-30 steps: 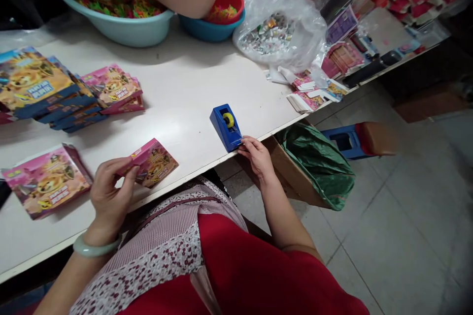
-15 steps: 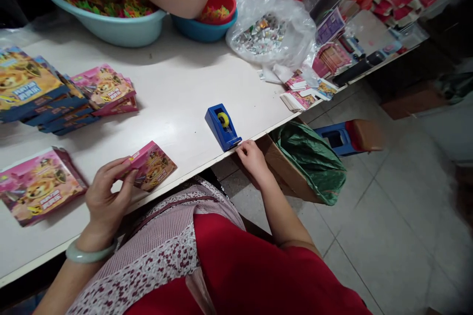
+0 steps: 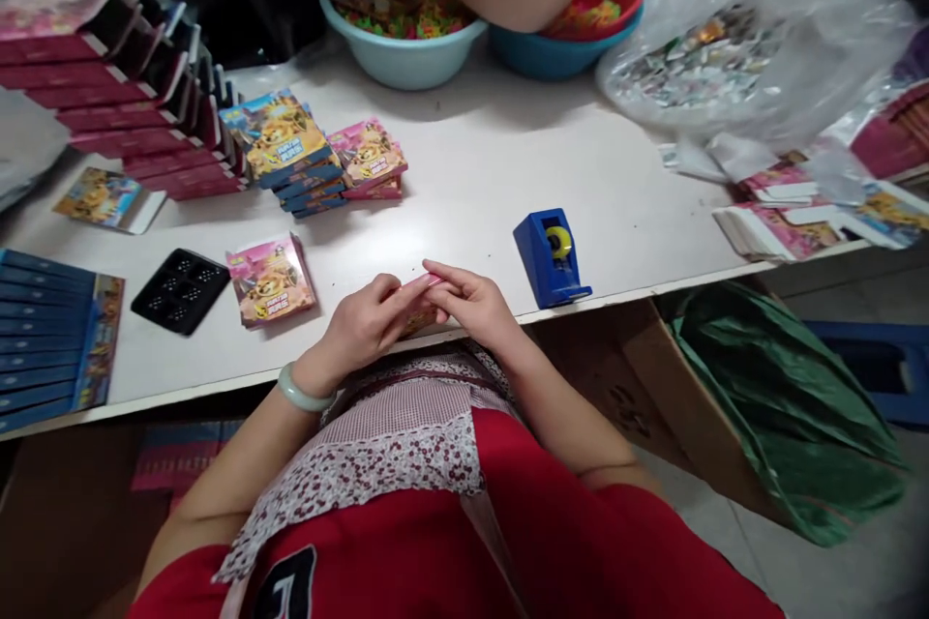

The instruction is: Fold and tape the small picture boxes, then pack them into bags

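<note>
Right hand [image 3: 479, 302] has moved from the front end of the blue tape dispenser [image 3: 535, 256] to the held pink box [image 3: 421, 317], where it meets the left hand [image 3: 367, 321]. The camera view has also swung toward the left part of the table.

Held pink box: located at the table's front edge, directly before the body, mostly covered by both hands; a strip of pink edge shows between the fingers. Left hand: pinches the box from its left side. Right hand: fingers lie at the upper edge; whether they pinch it or only press cannot be told. Tape on the box is not discernible.

Step in hand, as judged: pressing or smoothing along the box edge, probably to seat a strip of tape. Next move calls for a steady left pinch and even finger pressure along that edge, without denting the card.

Adjacent items: the dispenser, with its yellow tape roll [image 3: 558, 242], stands just right of the right hand, apart from it. Left of the left hand lies a second pink box [image 3: 272, 282], then a black tray [image 3: 180, 292]. Behind these stand stacked blue boxes [image 3: 290, 150] and, farther back, a light blue basin [image 3: 410, 66].
</note>
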